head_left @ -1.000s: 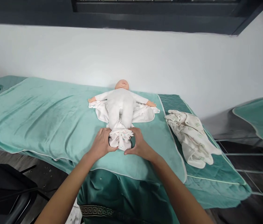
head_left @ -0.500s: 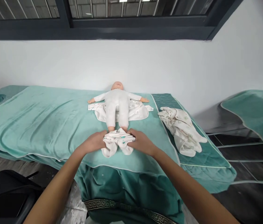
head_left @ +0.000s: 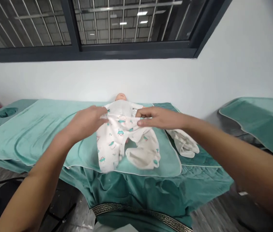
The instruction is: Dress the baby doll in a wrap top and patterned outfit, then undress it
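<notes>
Your left hand (head_left: pixel 86 120) and your right hand (head_left: pixel 159 117) hold a small white baby garment (head_left: pixel 124 140) with green printed figures up off the bed, spread between them. Your left hand is closed on the garment's upper edge at about 9 o'clock from its middle, fingers curled over the cloth; your right hand pinches the same edge at about 2 o'clock, thumb and fingers pressed together on the fabric. The garment hangs down from both grips toward 6 o'clock. Its two legs trail onto the light green towel (head_left: pixel 42 135): one leg drops straight under your left hand, the other bends out toward 4 o'clock and lies crumpled on the towel.

Behind the garment, at 12 o'clock from your hands, a baby doll (head_left: pixel 121 97) in white lies on its back with its head against the white wall (head_left: pixel 151 80); most of its body is hidden by the raised cloth. Just under your right wrist, at 4 o'clock from the held garment, a second pale printed garment (head_left: pixel 183 143) lies bunched on the darker green bed cover (head_left: pixel 199 174). A dark-framed window (head_left: pixel 90 51) runs along the top of the wall. Another green-covered bed (head_left: pixel 259 119) stands well apart at 3 o'clock.
</notes>
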Demonstrator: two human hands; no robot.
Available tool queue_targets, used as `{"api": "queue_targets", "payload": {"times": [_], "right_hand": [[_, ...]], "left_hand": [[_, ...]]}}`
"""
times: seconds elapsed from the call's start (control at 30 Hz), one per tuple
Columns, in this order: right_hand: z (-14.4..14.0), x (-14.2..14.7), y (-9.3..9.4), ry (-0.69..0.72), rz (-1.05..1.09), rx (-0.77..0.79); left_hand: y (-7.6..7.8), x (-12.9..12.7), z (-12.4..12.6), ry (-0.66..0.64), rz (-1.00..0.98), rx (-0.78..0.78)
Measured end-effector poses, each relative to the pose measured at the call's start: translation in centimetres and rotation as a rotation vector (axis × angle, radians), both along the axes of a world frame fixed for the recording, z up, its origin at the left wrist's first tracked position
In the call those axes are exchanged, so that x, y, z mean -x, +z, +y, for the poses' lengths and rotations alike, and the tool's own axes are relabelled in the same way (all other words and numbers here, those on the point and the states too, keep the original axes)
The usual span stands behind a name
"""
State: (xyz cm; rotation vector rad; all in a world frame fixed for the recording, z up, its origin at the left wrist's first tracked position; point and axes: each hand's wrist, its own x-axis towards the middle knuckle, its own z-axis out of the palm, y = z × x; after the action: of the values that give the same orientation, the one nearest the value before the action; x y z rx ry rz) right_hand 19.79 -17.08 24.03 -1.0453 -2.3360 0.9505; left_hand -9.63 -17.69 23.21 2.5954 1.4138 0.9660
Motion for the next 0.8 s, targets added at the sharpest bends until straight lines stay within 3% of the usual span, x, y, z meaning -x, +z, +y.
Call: {"api": "queue_targets", "payload": {"times": [0.07,0.17,0.27,0.4,0.5,0.6,0.7,0.8], "right_hand": [[-0.3,0.5,3.0,-0.067,0.086,-0.057],[-0.3,1.0,5.6,-0.128,0.307,-0.181],[0.1,1.8,6.0,-0.123,0.494,-0.229],[0.4,4.1,5.1,-0.057,0.666,-0.148],[1.3,6.5,3.9,0.025,0.749,-0.106],[4.1,8.9,1.7,0.018,0.823,-0.096],[8.6,11.2,-2.1,-0.035,0.817,-0.061],[13.2,13.1,-6.8,-0.178,0.641,-0.065]], "left_hand": [[2.9,-0.5,-0.7,0.014,-0.002,-0.09],[5.4,-0.9,-1.5,0.054,-0.228,-0.293],[5.9,-1.1,-1.7,0.039,-0.371,-0.406],[4.7,-1.5,-1.4,0.106,-0.483,-0.485],[2.9,-1.9,-0.2,0.07,-0.58,-0.442],[-0.2,-2.1,2.1,0.022,-0.642,-0.358],[-4.8,-2.2,4.7,0.044,-0.627,-0.197],[-10.2,-2.4,6.3,0.167,-0.55,-0.012]]}}
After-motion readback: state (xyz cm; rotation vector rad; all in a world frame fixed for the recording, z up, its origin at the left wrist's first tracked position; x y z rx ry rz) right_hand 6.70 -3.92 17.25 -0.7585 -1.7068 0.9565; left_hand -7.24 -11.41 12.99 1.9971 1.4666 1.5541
